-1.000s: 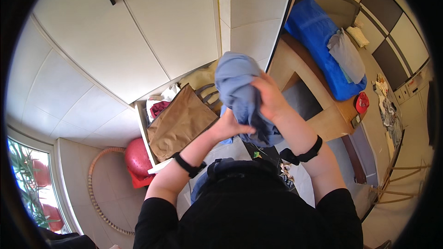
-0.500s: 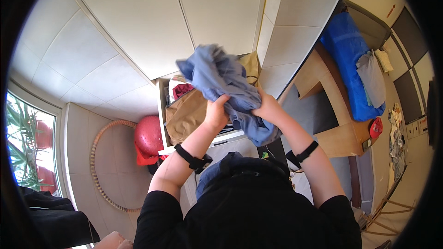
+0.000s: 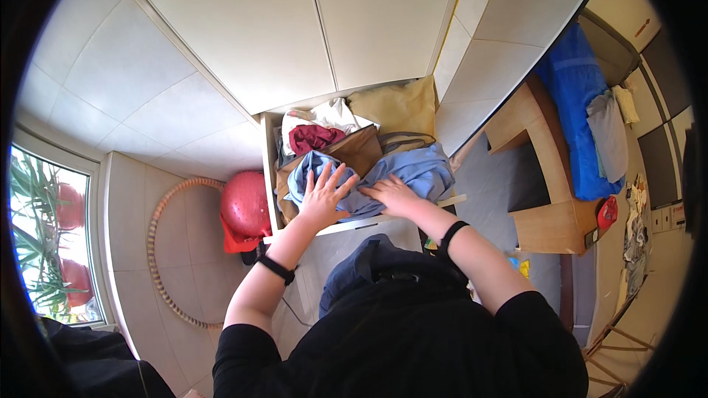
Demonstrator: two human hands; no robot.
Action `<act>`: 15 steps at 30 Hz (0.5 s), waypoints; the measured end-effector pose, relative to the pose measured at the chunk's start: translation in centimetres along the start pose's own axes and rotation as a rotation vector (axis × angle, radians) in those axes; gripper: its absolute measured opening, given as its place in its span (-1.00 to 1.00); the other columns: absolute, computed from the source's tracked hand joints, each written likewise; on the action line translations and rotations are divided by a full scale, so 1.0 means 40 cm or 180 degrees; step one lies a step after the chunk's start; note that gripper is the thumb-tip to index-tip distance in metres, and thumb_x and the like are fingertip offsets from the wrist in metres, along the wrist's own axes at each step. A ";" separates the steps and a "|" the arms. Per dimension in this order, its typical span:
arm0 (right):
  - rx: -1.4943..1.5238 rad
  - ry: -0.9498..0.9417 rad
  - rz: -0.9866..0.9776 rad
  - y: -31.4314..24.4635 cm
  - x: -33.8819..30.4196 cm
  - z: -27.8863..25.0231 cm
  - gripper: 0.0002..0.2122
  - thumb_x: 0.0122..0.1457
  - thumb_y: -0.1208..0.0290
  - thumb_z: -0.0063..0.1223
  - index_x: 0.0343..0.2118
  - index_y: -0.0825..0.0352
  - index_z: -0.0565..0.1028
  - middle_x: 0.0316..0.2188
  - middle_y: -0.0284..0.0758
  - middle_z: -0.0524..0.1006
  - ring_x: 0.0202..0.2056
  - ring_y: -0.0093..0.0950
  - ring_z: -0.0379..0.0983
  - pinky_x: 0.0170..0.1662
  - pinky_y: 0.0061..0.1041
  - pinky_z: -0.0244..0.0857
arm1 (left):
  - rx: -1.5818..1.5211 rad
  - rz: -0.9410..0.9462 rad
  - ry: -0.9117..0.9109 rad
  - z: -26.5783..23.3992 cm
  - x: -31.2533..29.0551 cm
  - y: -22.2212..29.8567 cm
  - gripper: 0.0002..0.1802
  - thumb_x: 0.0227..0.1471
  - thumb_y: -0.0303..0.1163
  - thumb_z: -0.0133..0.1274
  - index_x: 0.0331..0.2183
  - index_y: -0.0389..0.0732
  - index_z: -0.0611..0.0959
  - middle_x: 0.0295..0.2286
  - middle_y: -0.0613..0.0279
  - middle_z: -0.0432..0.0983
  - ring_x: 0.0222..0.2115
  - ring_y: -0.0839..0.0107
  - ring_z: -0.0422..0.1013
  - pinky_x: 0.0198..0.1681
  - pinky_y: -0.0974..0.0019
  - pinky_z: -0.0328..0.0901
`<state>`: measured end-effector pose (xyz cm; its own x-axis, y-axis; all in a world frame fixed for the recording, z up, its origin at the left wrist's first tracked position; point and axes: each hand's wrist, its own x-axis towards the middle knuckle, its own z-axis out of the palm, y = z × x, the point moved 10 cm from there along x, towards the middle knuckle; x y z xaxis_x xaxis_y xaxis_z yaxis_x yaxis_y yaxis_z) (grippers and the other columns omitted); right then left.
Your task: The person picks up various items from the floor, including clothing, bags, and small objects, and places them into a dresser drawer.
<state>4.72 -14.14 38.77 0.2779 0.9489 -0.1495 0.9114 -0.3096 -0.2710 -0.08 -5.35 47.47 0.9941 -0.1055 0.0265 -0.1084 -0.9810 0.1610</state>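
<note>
A blue-grey garment (image 3: 420,171) lies crumpled across the near part of an open drawer (image 3: 267,166). My left hand (image 3: 324,200) rests on its left side, fingers spread flat. On the right, my right hand (image 3: 394,196) touches the same cloth with its fingers stretched out. Neither hand grips anything. Behind the garment sit a brown fabric item (image 3: 359,149) that looks like a bag, a dark red cloth (image 3: 313,138), a white cloth (image 3: 335,116) and an olive-tan fabric piece (image 3: 398,107). The blue garment hides what is under it.
White cabinet doors (image 3: 243,22) rise behind the drawer. Left of it are a red ball (image 3: 247,203) and a striped hoop (image 3: 153,250) against the wall. To the right stand a cardboard box (image 3: 542,225) and a large blue bag (image 3: 579,103) with grey cloth on it.
The blue garment, held up in both hands before, now lies in the drawer. Both hands have let go and flattened onto it. More of the drawer's contents show.
</note>
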 end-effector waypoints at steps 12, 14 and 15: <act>0.1333 -0.0992 0.1331 0.297 -0.114 0.233 -0.49 0.00 0.15 -0.02 0.08 0.03 0.22 -0.13 -0.15 0.41 -0.12 -0.30 0.37 -0.06 -0.39 0.21 | -0.0176 -0.0678 -0.2792 0.411 -0.073 -0.164 -0.10 -0.24 0.25 -0.02 0.09 -0.01 0.21 0.17 0.13 -0.23 0.14 -0.17 -0.26 0.02 -0.23 -0.01; 0.1566 -0.1271 0.1569 0.310 -0.107 0.274 -0.49 0.01 0.18 -0.01 0.08 0.03 0.21 -0.10 -0.15 0.39 -0.12 -0.29 0.37 -0.06 -0.38 0.21 | -0.0297 -0.0706 -0.2921 0.473 -0.085 -0.185 -0.11 -0.22 0.25 -0.03 0.10 0.01 0.19 0.17 0.15 -0.27 0.14 -0.17 -0.27 0.03 -0.23 -0.03; 0.1800 -0.1558 0.1823 0.309 -0.120 0.301 -0.48 0.01 0.20 -0.01 0.08 0.04 0.20 -0.08 -0.15 0.38 -0.11 -0.28 0.36 -0.06 -0.38 0.21 | -0.0291 -0.0712 -0.2934 0.486 -0.092 -0.186 -0.11 -0.22 0.25 -0.03 0.10 0.01 0.19 0.17 0.15 -0.27 0.14 -0.17 -0.27 0.03 -0.23 -0.03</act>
<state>11.02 -23.25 24.68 0.3626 0.5518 -0.7510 0.3572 -0.8266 -0.4349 -2.77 -0.83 27.01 0.6033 -0.0422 -0.7964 0.1236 -0.9816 0.1457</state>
